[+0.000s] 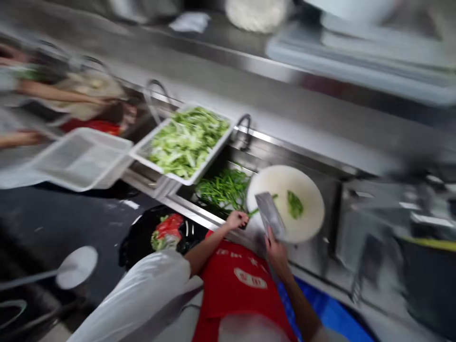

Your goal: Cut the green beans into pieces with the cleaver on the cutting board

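Note:
My right hand [276,251] grips a broad-bladed cleaver [270,213], its blade over the left part of a round white cutting board [309,223]. Just left of the board, my left hand [238,220] is closed on a thin green stalk [253,212] whose end reaches over the board edge toward the blade. A leafy green piece [295,204] lies on the board, apart from the cleaver. Behind my left hand, a heap of green stalks [226,187] rests in the sink. The picture is blurred by motion.
A white basket of chopped pale-green vegetables [188,140] sits across the sink, beside a curved faucet [244,128]. Further left are a white plastic bin [83,159] and another person's arms [60,91]. A black bag-lined bin [167,235] holds scraps. A shelf [242,54] runs overhead.

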Tool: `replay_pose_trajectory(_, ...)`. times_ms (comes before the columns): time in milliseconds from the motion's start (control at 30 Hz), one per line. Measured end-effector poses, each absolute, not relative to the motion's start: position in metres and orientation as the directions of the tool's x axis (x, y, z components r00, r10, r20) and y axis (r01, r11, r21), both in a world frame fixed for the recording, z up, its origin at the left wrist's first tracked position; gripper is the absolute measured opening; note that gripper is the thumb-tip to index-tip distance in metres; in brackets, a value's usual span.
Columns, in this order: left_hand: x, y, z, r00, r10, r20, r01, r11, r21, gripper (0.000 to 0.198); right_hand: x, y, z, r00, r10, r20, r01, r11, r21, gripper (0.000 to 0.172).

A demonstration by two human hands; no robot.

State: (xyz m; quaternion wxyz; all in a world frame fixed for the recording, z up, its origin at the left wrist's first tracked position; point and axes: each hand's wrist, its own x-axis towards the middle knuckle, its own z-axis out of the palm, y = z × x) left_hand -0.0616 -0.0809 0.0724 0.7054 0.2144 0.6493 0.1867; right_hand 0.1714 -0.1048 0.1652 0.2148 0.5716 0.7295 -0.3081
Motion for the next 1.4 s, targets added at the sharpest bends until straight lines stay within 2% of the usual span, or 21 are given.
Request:
replay_pose_trajectory(100,-0.061,-0.077,0.051,0.090,0.567,-0.819,0.034,0.820,0.572,0.052,0.170,-0.093,0.155,-0.138,0.679,-0.721,0.990,0.110,-0.086,0.054)
replay_pose_trajectory(167,-0.060,-0.078,0.044,0.080,0.573,-0.816,0.041,0.816,0.577,0.053,0.172,-0.092,0.149,-0.126,0.637,-0.760,0.991,0.119,-0.065,0.053)
replay_pose_trajectory(233,-0.061,-0.080,0.046,0.085,0.572,-0.816,0.039,0.816,0.577,0.054,0.172,-0.093,0.147,-0.165,0.608,-0.776,0.985,0.135,-0.104,0.055)
replay_pose_trajectory(300,-0.064,-0.080,0.051,0.083,0.584,-0.808,0.024,0.809,0.587,0.053,0.173,-0.091,0.147,-0.184,0.651,-0.736,0.983,0.129,-0.131,0.057)
replay_pose_trajectory(367,-0.069,-0.078,0.055,0.069,0.592,-0.803,0.018,0.804,0.594,0.050,0.177,-0.088,0.147,-0.156,0.685,-0.712,0.988,0.101,-0.119,0.057)
replay_pose_trajectory(500,-0.079,-0.073,0.057,0.051,0.595,-0.802,0.044,0.801,0.597,0.046,0.188,-0.081,0.144,-0.122,0.635,-0.763,0.993,0.082,-0.090,0.058)
replay_pose_trajectory(600,-0.082,-0.071,0.056,0.042,0.591,-0.806,0.055,0.804,0.592,0.045,0.194,-0.075,0.142,-0.120,0.675,-0.728,0.993,0.080,-0.089,0.059)
replay_pose_trajectory(700,-0.083,-0.071,0.054,0.048,0.583,-0.811,0.051,0.810,0.585,0.047,0.196,-0.072,0.141,-0.098,0.658,-0.747,0.995,0.077,-0.063,0.058)
replay_pose_trajectory(933,-0.083,-0.073,0.047,0.041,0.540,-0.841,0.042,0.840,0.542,0.048,0.187,-0.086,0.138,-0.126,0.679,-0.724,0.992,0.086,-0.092,0.057)
replay_pose_trajectory(1200,-0.089,-0.072,0.043,0.050,0.529,-0.847,0.047,0.846,0.531,0.047,0.185,-0.093,0.139,-0.088,0.672,-0.735,0.994,0.103,-0.024,0.059)
replay_pose_trajectory(1267,-0.091,-0.069,0.043,0.043,0.533,-0.845,0.064,0.842,0.535,0.046,0.188,-0.092,0.140,-0.096,0.644,-0.759,0.994,0.099,-0.042,0.059)
replay_pose_trajectory(1400,-0.098,-0.062,0.045,0.042,0.564,-0.824,0.099,0.819,0.566,0.040,0.190,-0.089,0.142,-0.066,0.689,-0.722,0.998,0.043,-0.050,0.057)
